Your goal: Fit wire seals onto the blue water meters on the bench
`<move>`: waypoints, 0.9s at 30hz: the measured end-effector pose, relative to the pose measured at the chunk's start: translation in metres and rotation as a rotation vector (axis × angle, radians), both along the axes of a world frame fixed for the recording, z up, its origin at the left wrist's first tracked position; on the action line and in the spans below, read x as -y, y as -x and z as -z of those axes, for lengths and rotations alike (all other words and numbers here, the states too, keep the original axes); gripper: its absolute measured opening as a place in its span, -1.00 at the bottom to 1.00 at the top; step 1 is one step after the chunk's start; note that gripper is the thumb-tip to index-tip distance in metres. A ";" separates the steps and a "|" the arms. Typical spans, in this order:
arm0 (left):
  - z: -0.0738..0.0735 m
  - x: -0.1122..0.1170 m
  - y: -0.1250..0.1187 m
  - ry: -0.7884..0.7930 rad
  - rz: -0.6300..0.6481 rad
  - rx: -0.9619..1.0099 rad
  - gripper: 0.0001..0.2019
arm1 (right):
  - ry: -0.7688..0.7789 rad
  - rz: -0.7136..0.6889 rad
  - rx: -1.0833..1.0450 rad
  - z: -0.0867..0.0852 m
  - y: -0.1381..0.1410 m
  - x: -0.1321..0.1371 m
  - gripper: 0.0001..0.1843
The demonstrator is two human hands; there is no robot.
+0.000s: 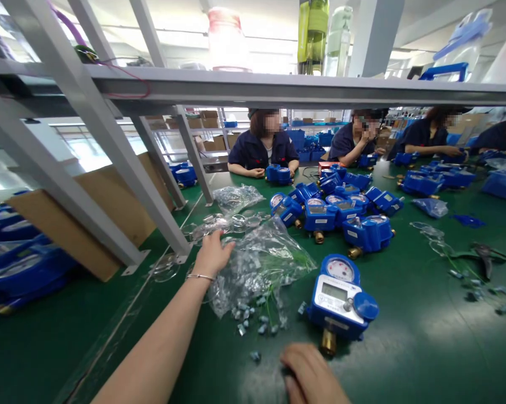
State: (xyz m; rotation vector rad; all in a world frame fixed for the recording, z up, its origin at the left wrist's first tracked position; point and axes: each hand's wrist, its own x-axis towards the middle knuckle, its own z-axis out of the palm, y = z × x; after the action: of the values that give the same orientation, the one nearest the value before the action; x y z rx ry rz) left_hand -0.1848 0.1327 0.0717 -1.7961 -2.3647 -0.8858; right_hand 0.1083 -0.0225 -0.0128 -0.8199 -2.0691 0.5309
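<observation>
Reaching forward, my left hand (212, 253) rests on the top edge of a clear plastic bag (259, 261) of small grey clips, fingers hidden, so I cannot tell its grip. My right hand (309, 375), cut off below, lies loosely curled beside a blue water meter (341, 297). Loose clips (253, 322) spill from the bag's mouth onto the green table (425, 336).

The table (425, 336) is dark green. The water meter (341, 300) in the lower middle of the frame is bright blue with a white face, a round blue cap and a gold-brown brass end. The bunch of meters (337, 207) in the upper middle is blue too. The plastic bag (257, 261) is clear, with small grey-blue bits (253, 322) below it. The cardboard (105, 207) at left is brown. The shelf frame (110, 146) is grey.
</observation>
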 end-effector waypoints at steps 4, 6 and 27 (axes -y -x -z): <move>0.018 0.040 -0.019 -0.100 0.041 -0.037 -0.50 | 0.022 0.063 0.156 -0.016 0.028 -0.024 -0.52; 0.026 0.068 -0.034 -0.096 0.183 -0.033 -0.60 | 0.070 0.122 0.207 -0.016 0.035 -0.028 -0.57; 0.043 0.100 -0.050 -0.042 0.479 -0.530 -0.66 | 0.109 0.240 0.484 0.006 -0.047 0.042 -0.39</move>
State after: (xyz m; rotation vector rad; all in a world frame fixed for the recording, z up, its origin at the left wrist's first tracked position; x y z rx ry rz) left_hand -0.1351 0.0323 0.0290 -2.2686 -1.6184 -0.3943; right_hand 0.1551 -0.0647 -0.0185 -1.3467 -2.3396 0.3350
